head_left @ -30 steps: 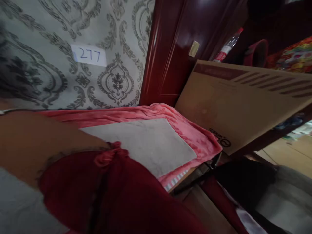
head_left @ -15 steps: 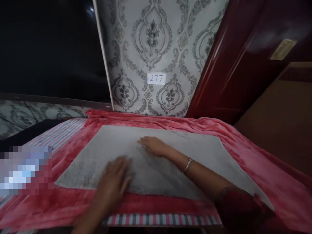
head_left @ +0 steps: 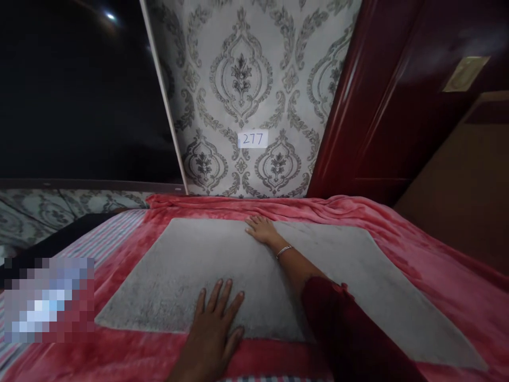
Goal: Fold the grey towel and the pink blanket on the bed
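Fingers of my left hand [head_left: 217,323] lie spread and flat, palm down, pressing on the near edge of the grey cloth [head_left: 186,276]; nothing is gripped in them. My right hand [head_left: 261,229] reaches further out, fingers open and flat too, resting on the far edge of the same cloth near its middle, with a thin bangle [head_left: 283,251] around the wrist and a dark red sleeve [head_left: 350,334] covering the arm closer to me. The grey cloth lies spread out flat as a broad sheet on top of a pink blanket [head_left: 417,254], which shows on all sides of it and bunches in folds along the far edge against the wall. Under the blanket at the left, a striped sheet [head_left: 107,233] shows. Behind stands patterned grey wallpaper [head_left: 242,79] with a small white label reading 277 [head_left: 253,139] stuck on it. To the right is a glossy dark red door [head_left: 397,106], and beside that a brown cardboard panel [head_left: 469,191].
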Demonstrator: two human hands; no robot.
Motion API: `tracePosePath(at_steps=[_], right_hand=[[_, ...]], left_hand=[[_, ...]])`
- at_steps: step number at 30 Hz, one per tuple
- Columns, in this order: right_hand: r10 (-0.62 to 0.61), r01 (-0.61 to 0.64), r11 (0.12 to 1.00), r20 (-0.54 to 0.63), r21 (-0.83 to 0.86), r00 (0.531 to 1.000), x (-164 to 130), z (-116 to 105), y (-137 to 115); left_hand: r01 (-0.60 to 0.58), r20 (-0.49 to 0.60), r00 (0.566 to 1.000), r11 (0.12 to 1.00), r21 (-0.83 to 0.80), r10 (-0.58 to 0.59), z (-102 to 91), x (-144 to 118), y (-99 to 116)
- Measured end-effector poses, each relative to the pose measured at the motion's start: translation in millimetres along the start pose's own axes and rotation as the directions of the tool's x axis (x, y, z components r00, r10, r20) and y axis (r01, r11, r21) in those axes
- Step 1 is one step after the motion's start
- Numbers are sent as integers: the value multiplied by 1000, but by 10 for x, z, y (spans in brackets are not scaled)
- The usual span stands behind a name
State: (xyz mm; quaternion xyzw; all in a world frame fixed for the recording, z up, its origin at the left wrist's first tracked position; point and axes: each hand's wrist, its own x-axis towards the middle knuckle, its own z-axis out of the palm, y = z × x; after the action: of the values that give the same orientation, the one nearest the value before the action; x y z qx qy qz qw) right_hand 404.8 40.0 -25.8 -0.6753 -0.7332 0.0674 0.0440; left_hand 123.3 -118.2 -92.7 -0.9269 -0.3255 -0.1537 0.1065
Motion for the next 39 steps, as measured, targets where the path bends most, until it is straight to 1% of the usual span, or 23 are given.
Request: tracePosePath(at_steps=[3, 5, 8, 11, 14, 16, 18, 20, 22, 23, 24, 26, 28, 29, 30, 31, 32, 34, 37, 39], right_hand=[[43, -43, 999, -22, 8, 999, -98, -59, -69], [12, -11, 1000, -28, 12, 1000, -303, -64, -130], [-151, 151, 988, -14, 30, 988, -794, -27, -154], [-320, 318, 945, 14, 69, 947, -1360, 25, -58], [-389, 384, 917, 21, 111, 921, -1795, 70, 93], [-421, 417, 899, 6, 133, 907, -1960, 100, 170], [-460, 456, 877, -17, 152, 888, -2035, 134, 207], [-490, 490, 855, -48, 171, 870, -2054, 171, 210], [-505, 516, 836, -104, 186, 857, -2051, 206, 197], [-511, 530, 826, -142, 191, 848, -2050, 221, 189], [-518, 546, 815, -178, 194, 837, -2051, 233, 183], [-527, 569, 798, -226, 199, 819, -2060, 247, 178], [-526, 567, 793, -217, 224, 822, -2078, 244, 182], [-519, 555, 794, -200, 247, 831, -2088, 235, 187], [-507, 539, 796, -183, 274, 842, -2097, 221, 194], [-497, 524, 795, -168, 304, 851, -2105, 205, 200], [-490, 513, 791, -157, 333, 858, -2112, 187, 207], [-479, 497, 782, -147, 377, 865, -2118, 152, 219], [-471, 487, 771, -146, 410, 870, -2114, 121, 238], [-471, 485, 771, -145, 413, 870, -2105, 118, 252]], left_hand=[[9, 38, 999, 1000, -26, -8, -13, 28, -21], [17, 46, 999, 999, -40, -16, -14, 42, -30], [21, 42, 999, 998, -52, -19, 2, 57, -32], [25, 37, 999, 997, -75, -22, 18, 61, -43], [33, 61, 998, 990, -136, -24, -34, 81, -109], [56, 74, 996, 975, -213, -41, -142, 150, -167], [76, 67, 996, 947, -314, -58, -303, 308, -192], [57, 68, 997, 905, -421, -32, -471, 584, -152], [-5, 114, 991, 854, -521, 75, -572, 970, -48], [-43, 158, 974, 824, -565, 160, -577, 1191, 17], [-88, 194, 949, 796, -599, 250, -547, 1421, 83], [-152, 283, 873, 771, -618, 398, -388, 1871, 201], [-194, 359, 808, 787, -586, 467, -139, 2267, 273], [-232, 374, 788, 799, -555, 489, -2, 2437, 287], [-276, 372, 779, 809, -519, 504, 133, 2589, 286], [-319, 357, 779, 816, -483, 516, 259, 2725, 271], [-352, 331, 788, 822, -448, 519, 371, 2848, 244], [-370, 282, 822, 841, -394, 494, 548, 3065, 166], [-306, 284, 868, 889, -340, 407, 715, 3328, 44], [-249, 311, 884, 915, -318, 349, 790, 3444, -12]])
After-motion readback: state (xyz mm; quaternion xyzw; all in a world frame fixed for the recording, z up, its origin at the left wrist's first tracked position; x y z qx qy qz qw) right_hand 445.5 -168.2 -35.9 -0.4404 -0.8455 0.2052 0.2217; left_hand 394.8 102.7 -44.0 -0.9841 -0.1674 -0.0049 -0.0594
